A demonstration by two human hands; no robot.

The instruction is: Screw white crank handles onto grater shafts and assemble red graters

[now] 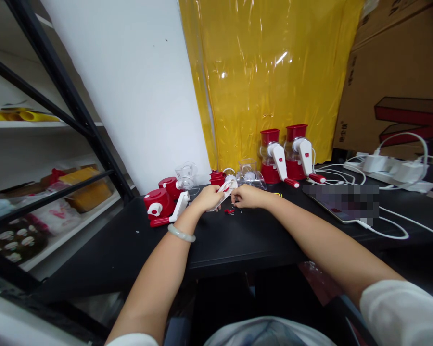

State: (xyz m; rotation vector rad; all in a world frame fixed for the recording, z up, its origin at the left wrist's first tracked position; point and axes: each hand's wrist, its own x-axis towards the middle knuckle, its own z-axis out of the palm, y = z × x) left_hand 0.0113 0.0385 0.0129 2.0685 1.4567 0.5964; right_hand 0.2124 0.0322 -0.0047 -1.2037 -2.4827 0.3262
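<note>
My left hand (208, 198) is closed round a white crank handle (228, 187) with a small red piece in its middle. Just to the right, my right hand (247, 196) hovers low over the table with its fingers pinched together; whatever is between them is too small to make out. Beneath the hands lie small red parts (229, 211) and some tiny metal bits. Behind them stand a red part (217, 178) and a clear plastic housing (250, 177). On the left, a red grater base (159, 203) has a white crank attached.
Two assembled red and white rotary graters (270, 156) stand at the back right. A tablet (341, 204) with a white cable lies on the black table (234, 245). Power strips (393, 170) sit far right, a shelf rack (75, 115) far left. Yellow plastic sheeting (274, 72) hangs behind.
</note>
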